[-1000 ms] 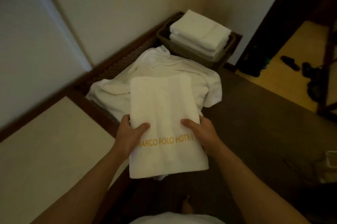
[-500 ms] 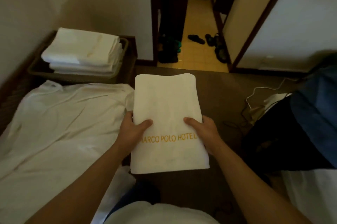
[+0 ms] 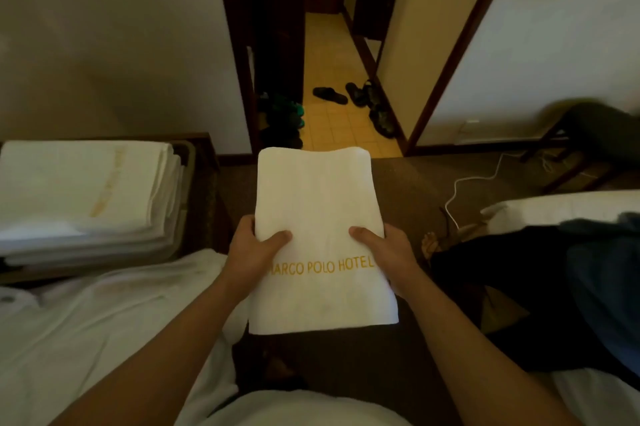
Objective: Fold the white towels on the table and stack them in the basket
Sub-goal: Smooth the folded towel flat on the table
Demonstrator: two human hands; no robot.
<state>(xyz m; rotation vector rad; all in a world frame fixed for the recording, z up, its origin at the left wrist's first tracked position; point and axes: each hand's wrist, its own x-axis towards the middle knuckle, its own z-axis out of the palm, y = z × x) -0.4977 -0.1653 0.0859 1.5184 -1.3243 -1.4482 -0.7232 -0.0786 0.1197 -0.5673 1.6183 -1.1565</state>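
Folded towel (image 3: 322, 238): white, folded to a long rectangle, gold lettering across its near third. It is held in the air at centre frame, long axis running near to far, above the dark floor (image 3: 408, 190).

Left hand (image 3: 254, 250) grips the towel's left edge and right hand (image 3: 384, 252) grips its right edge. Each thumb lies flat on top; the other fingers curl underneath and are mostly hidden. Both holds sit at about mid-length, just far of the lettering.

Handling, as I judge it: light, soft, thick terry. It is not slippery and not fragile. The far end is unsupported but barely droops, so the layers give some stiffness. A one-sided hold would likely let the fold open, so I would keep both edges pinched through all layers and support it from below.

Basket (image 3: 188, 190): far left, dark rim showing, already carrying a stack of folded towels (image 3: 86, 197) that rises above the rim.

Unfolded white cloth (image 3: 104, 321) lies near left, just this side of the basket. I cannot see the tabletop under it.
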